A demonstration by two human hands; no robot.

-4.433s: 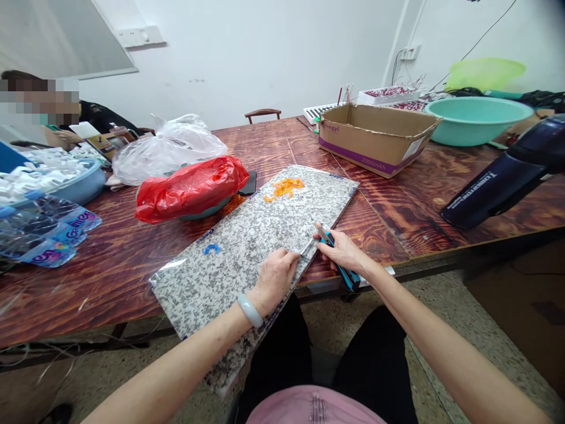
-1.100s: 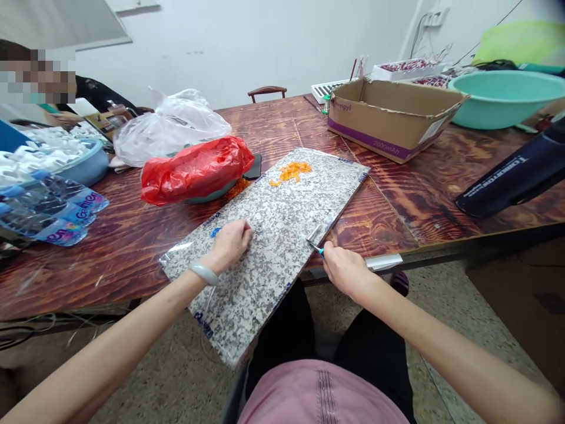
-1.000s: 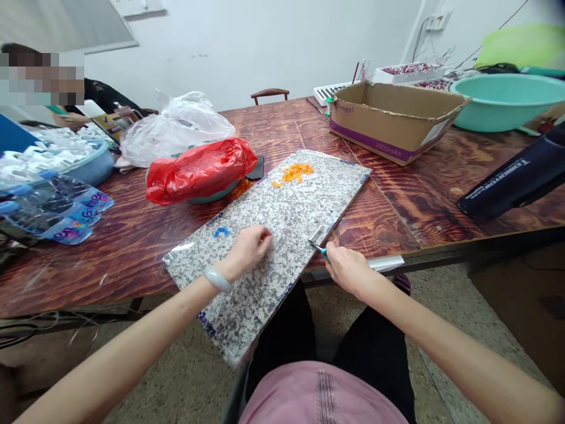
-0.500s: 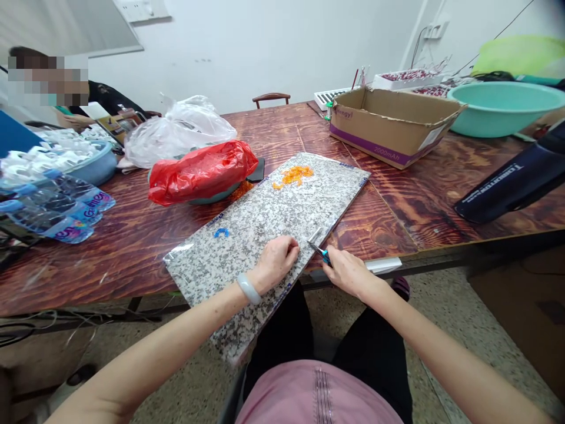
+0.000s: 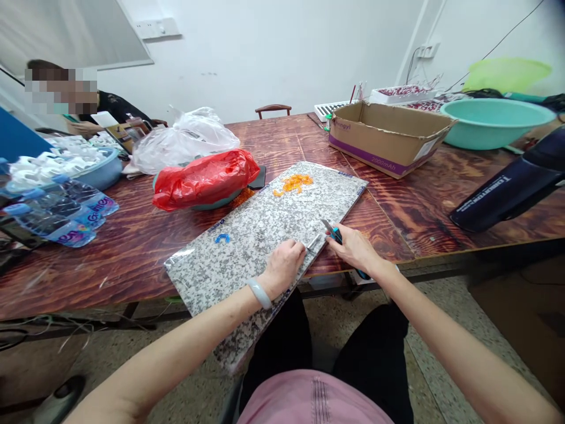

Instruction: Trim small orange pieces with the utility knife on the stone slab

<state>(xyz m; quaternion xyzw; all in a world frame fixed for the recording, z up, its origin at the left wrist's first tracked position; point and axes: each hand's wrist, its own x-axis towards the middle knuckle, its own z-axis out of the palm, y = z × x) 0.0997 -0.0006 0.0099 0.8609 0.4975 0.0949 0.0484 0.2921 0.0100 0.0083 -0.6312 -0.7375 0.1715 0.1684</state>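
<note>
My right hand is closed around a utility knife with a blue and black handle. Its grey blade points up and left over the speckled granite-pattern board. At the board's near edge, my left hand pinches a thin whitish strip whose far end lies close to the knife. What the strip is cannot be made out. Orange pieces lie in a loose pile on the far part of the board. A few small blue pieces sit on its left side.
Beyond the board is a red plastic bag over a bowl, beside a white bag. Water bottles lie left. A cardboard box, a teal basin and a dark flask stand right. Another person sits far left.
The knife has lifted off the strip and turned, its blade now pointing more upward. My left hand has shifted slightly right, with the strip at its fingertips. The view has tilted a little.
</note>
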